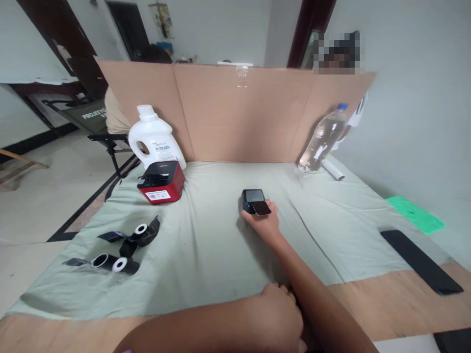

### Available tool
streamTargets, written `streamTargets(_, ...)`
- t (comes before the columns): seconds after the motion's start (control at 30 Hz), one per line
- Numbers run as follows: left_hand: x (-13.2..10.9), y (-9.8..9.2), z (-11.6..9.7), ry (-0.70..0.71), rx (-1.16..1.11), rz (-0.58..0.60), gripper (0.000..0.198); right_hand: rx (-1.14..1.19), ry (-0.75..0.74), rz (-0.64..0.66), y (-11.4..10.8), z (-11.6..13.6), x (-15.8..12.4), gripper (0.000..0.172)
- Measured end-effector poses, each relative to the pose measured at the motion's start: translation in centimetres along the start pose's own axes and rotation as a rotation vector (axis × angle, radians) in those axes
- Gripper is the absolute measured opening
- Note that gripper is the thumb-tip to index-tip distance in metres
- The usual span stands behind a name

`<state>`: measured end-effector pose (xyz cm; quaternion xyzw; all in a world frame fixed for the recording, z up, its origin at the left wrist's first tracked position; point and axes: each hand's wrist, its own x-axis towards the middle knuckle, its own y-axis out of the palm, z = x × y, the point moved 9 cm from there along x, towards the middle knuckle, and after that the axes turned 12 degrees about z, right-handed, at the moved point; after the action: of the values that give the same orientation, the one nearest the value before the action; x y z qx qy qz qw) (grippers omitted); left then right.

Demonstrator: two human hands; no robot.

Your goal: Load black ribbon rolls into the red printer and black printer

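My right hand (265,223) is stretched forward, gripping a small black device (253,196) from its right and near sides. The device has a grey panel on top, and a dark rectangular flap (261,208) sticks out at its near right, by my fingers. Close to the table's front edge, my left hand (282,314) is curled beside my right forearm. Its inner fingers are hidden, so whatever it may hold does not show. Left of my arms lie several black ribbon rolls (127,264) with white cores and loose dark ends.
A red and black box-shaped machine (162,181) stands before a white detergent jug (156,139). A cardboard panel (235,113) closes off the back. On the right are a leaning water bottle (324,139), a white tube (333,169), a black phone-like slab (421,261) and a green sheet (415,214).
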<state>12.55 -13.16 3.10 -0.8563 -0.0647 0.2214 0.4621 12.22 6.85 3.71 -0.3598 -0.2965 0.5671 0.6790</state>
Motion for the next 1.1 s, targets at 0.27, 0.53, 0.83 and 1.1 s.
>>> streamTargets(0.27,-9.3,-16.1,16.7,-0.245,-0.561,-0.479,0.034,-0.098,-0.258,0.095,0.5,-1.7,0.1,0.087)
streamTargets(0.53,-5.8,-11.5,24.4,-0.403,-0.390,-0.626,0.056,-0.139,-0.447,0.057,0.7,-2.5,0.3,0.103)
streamTargets(0.83,-5.6,-10.3,24.8,-0.579,-0.290,-0.572,0.056,-0.025,-0.542,0.147,1.2,-2.6,0.3,0.103)
streamTargets(1.1,-5.2,-9.9,24.7,-0.750,0.002,-0.345,0.056,0.003,-0.546,0.172,1.3,-2.7,0.5,0.098)
